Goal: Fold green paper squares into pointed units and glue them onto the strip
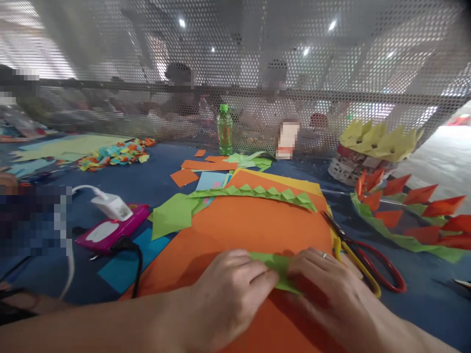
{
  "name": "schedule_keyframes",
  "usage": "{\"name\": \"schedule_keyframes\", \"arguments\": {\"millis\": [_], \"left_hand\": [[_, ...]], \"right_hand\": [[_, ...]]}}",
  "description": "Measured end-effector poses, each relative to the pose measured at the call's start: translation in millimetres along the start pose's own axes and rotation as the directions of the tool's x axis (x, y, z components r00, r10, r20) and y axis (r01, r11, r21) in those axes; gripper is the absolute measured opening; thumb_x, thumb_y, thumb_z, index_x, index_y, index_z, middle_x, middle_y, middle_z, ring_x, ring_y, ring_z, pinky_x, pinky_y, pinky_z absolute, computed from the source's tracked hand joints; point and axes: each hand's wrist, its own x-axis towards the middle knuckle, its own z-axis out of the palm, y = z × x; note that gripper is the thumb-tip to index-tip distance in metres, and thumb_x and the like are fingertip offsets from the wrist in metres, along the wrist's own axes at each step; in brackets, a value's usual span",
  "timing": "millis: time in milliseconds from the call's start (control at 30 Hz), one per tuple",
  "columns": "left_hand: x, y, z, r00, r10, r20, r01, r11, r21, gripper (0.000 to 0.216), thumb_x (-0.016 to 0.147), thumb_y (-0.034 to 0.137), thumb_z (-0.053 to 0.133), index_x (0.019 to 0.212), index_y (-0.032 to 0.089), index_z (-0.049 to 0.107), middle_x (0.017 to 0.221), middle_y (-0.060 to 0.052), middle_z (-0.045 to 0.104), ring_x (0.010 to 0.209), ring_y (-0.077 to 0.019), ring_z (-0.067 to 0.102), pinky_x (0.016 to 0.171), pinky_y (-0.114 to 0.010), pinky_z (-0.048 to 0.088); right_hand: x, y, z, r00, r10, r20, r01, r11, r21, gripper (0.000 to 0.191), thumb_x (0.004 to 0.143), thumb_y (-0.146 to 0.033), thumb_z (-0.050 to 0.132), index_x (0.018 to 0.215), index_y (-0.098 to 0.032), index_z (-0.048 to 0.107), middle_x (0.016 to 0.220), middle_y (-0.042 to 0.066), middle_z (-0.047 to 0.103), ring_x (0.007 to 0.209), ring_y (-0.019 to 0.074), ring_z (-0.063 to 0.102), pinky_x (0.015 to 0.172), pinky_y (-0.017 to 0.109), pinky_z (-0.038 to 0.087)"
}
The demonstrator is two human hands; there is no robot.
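Observation:
A piece of green paper (278,267) lies over a stack of orange paper (235,228) in front of me. My left hand (235,284) has its fingers closed on the paper's left part. On its right part, my right hand (324,282), with a ring on one finger, also grips it; the fingertips are partly hidden. Beyond both hands rests a folded green paper strip (257,192) with a row of pointed tips. Green paper squares (171,215) are to its left. To the right of my right hand are scissors with red handles (382,262) and a yellow-handled pair (362,269).
A magenta power strip (114,228) with a white charger (112,207) and cables lies left. At the back stand a green bottle (224,132) and a yellow paper crown (379,139). An orange-and-green paper crown (408,211) sits right. Paper scraps (114,154) are heaped far left, near another person.

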Motion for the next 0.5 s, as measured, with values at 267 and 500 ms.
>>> {"name": "schedule_keyframes", "arguments": {"millis": [267, 500], "left_hand": [[-2.0, -2.6, 6.4, 0.959, -0.167, -0.230, 0.170, 0.985, -0.008, 0.024, 0.111, 0.021, 0.041, 0.114, 0.018, 0.065, 0.086, 0.000, 0.078, 0.070, -0.0157, 0.075, 0.075, -0.030, 0.057], [-7.2, -6.3, 14.4, 0.924, -0.175, -0.338, 0.228, 0.966, 0.123, 0.026, 0.106, 0.018, 0.043, 0.117, 0.018, 0.066, 0.107, -0.004, 0.079, 0.089, -0.0140, 0.077, 0.084, -0.020, 0.059]], "right_hand": [[-6.4, 10.6, 6.9, 0.991, 0.122, 0.046, -0.123, 0.992, 0.027, 0.019, 0.102, -0.029, 0.057, 0.084, -0.024, 0.057, 0.079, -0.002, 0.064, 0.074, 0.0143, 0.063, 0.066, 0.026, 0.045], [0.1, 9.5, 7.1, 0.985, 0.174, -0.001, -0.172, 0.973, -0.156, 0.031, 0.101, -0.035, 0.058, 0.073, -0.024, 0.052, 0.070, -0.002, 0.061, 0.067, 0.0161, 0.061, 0.061, 0.029, 0.041]]}}
